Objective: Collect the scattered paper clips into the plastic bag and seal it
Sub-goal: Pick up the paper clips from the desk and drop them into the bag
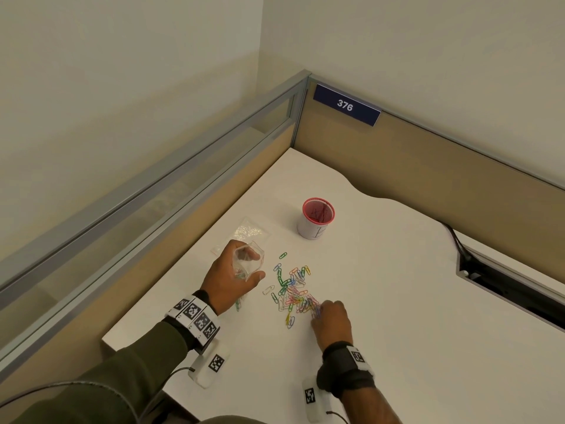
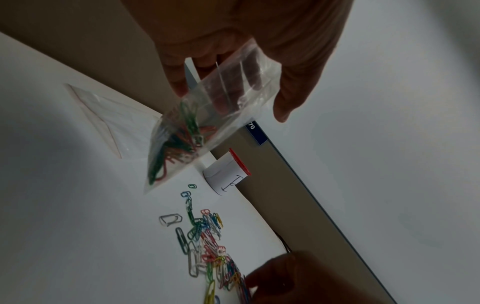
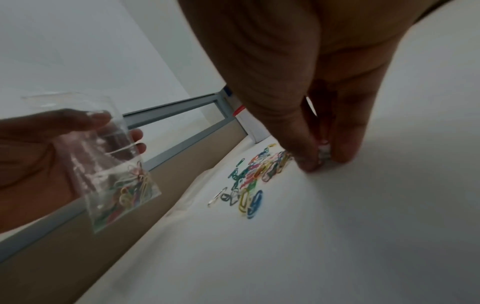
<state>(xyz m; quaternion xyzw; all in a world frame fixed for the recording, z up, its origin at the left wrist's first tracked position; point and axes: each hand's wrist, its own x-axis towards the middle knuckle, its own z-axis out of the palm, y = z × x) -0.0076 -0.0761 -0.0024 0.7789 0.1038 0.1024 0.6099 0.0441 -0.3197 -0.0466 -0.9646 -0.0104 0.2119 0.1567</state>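
A heap of coloured paper clips point(image 1: 295, 293) point(image 2: 207, 242) point(image 3: 255, 176) lies scattered on the white desk point(image 1: 397, 301). My left hand point(image 1: 237, 270) point(image 2: 233, 67) holds a small clear plastic bag point(image 1: 246, 263) point(image 2: 197, 127) point(image 3: 114, 164) above the desk, left of the heap, with its mouth held wide; several clips sit at its bottom. My right hand point(image 1: 327, 313) point(image 3: 319, 158) is down at the near right edge of the heap, fingertips pinched together on clips there.
A second clear bag point(image 1: 244, 234) point(image 2: 103, 115) lies flat on the desk behind my left hand. A white cup with a red rim point(image 1: 316, 217) point(image 2: 228, 170) stands further back. Partition walls close the desk's left and far sides; a cable slot point(image 1: 507, 286) opens at right.
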